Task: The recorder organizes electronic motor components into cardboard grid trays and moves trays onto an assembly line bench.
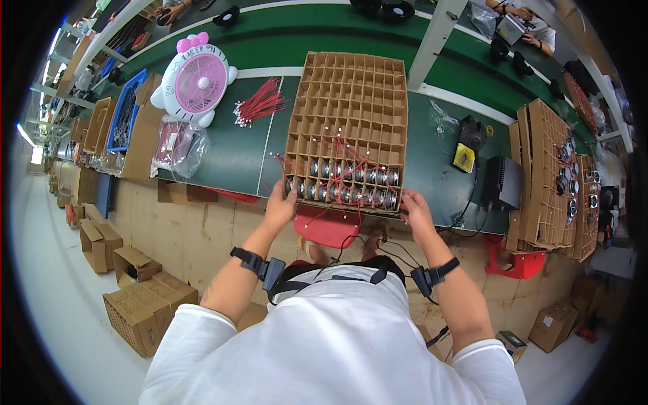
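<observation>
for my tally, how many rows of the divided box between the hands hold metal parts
2: the near row of metal parts and the row just beyond it. Red wires partly cover both; the divided box could hide more in its cells.

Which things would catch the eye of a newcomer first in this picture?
Probably the divided cardboard tray on the bench, with round metal parts in its two near rows and the left hand and right hand at its near corners. Next, perhaps, the white and pink fan left of it, and the bundle of red wires between them.
</observation>
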{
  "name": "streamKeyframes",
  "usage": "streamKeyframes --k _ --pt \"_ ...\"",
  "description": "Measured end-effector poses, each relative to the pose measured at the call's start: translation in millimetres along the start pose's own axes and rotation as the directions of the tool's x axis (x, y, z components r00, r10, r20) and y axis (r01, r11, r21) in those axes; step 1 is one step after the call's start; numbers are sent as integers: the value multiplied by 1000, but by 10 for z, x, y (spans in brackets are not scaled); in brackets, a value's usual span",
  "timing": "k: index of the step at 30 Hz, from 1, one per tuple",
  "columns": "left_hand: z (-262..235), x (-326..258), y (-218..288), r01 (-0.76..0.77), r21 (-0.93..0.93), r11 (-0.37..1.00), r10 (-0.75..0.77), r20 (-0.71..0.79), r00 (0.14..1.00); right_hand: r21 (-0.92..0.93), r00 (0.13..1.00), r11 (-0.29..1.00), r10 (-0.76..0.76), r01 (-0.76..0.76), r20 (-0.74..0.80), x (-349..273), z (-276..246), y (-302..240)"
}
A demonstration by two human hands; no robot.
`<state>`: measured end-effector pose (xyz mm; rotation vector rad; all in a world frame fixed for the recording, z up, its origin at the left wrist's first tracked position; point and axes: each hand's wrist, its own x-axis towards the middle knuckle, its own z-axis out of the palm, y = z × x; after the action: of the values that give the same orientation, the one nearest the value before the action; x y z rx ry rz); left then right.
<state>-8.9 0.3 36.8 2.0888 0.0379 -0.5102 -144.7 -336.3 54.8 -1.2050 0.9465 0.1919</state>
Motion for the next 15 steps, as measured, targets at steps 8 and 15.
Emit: streamKeyframes --k 8,15 --pt "-167 -429 351 306 -392 868 -278 128 952 -96 954 951 -283 292 98 -276 -196 348" --pt "-129 -326 269 130 -196 972 -131 11 991 -237 962 933 -252 271 108 -209 -145 312"
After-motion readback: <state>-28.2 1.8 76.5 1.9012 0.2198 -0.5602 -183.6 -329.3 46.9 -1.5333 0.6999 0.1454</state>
